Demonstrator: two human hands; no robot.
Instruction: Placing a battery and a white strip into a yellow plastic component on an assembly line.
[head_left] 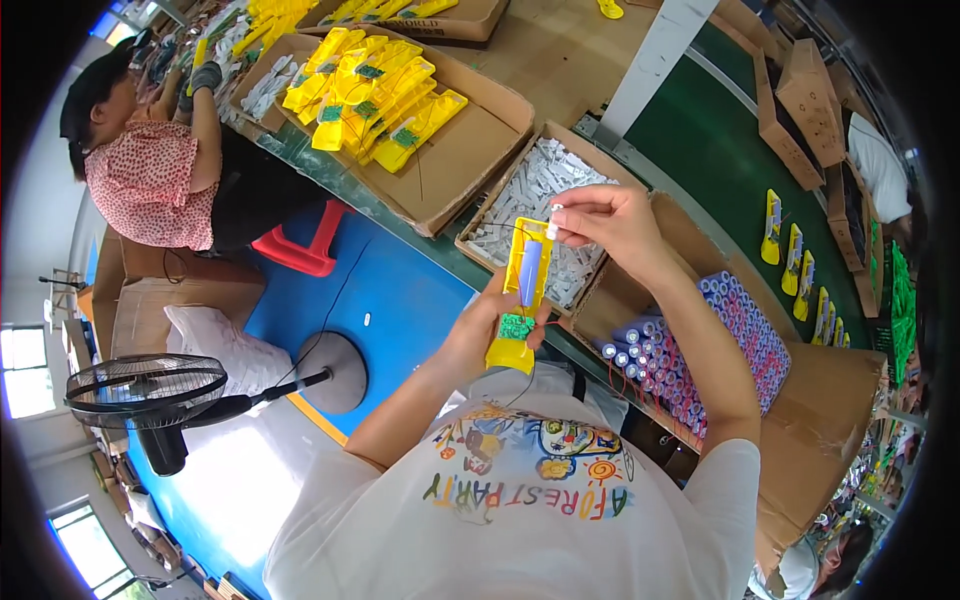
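Note:
My left hand [474, 330] is closed around a long yellow plastic housing [511, 357], held upright in front of my shirt. Inside it lie a purple cylindrical battery [529, 275] and, below that, a green circuit board [516, 327] with thin wires. A red wire trails out to the right of the housing. At the housing's upper end, my right hand [618, 228] pinches a small white plastic piece [554, 226] between thumb and fingers. Whether this piece touches the housing, I cannot tell. Beneath my right hand stands a cardboard box [467, 243] of similar white pieces [545, 180].
A carton [460, 100] of yellow housings [370, 90] stands at far left. Wired purple batteries [715, 350] fill a box under my right forearm. Several assembled housings [790, 270] lie on the green conveyor belt [735, 175]. A co-worker [150, 180], red stool [310, 245] and fan [150, 390] are left.

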